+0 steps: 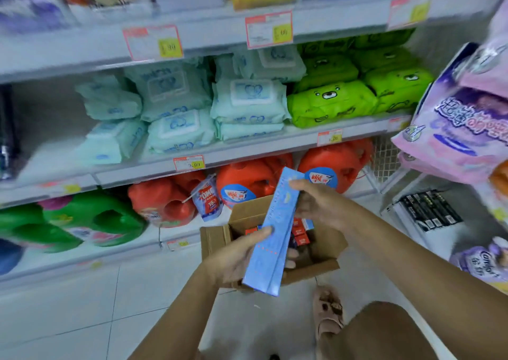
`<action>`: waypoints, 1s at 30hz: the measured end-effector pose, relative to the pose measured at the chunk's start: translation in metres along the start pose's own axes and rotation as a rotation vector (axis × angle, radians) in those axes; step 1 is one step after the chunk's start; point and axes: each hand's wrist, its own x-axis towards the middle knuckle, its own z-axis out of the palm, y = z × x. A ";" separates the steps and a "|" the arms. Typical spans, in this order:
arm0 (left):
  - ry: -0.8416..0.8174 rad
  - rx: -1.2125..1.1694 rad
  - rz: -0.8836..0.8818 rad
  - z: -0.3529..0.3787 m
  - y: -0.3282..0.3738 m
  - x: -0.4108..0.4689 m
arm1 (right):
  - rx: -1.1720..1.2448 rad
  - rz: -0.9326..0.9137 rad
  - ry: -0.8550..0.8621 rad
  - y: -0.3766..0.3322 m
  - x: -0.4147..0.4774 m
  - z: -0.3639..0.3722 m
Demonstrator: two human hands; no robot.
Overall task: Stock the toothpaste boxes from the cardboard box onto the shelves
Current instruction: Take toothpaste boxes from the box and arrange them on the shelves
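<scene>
Long light-blue toothpaste boxes [275, 230] are held tilted above an open cardboard box [217, 238] on the floor. My left hand [236, 258] grips their lower half from the left, thumb across the front. My right hand [316, 203] pinches the upper end from the right. How many blue boxes are stacked together I cannot tell. Inside the cardboard box lie several small red boxes [301, 236], partly hidden behind the blue ones.
Shelves ahead carry pale green wipe packs [247, 98], bright green packs [332, 101], orange detergent jugs [247, 183] and green jugs [90, 219]. Purple packs [461, 117] hang at the right. Black boxes [428, 211] sit on a low right shelf. My slippered foot [328, 310] stands on white tiles.
</scene>
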 end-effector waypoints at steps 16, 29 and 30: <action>0.622 0.229 0.362 0.086 0.033 -0.081 | 0.008 -0.142 0.014 -0.030 -0.103 0.068; 0.389 -0.285 0.471 0.101 0.036 -0.117 | 0.371 -0.115 -0.203 -0.057 -0.147 0.051; 0.374 -0.240 0.487 0.104 0.036 -0.120 | 0.313 -0.134 -0.204 -0.059 -0.148 0.054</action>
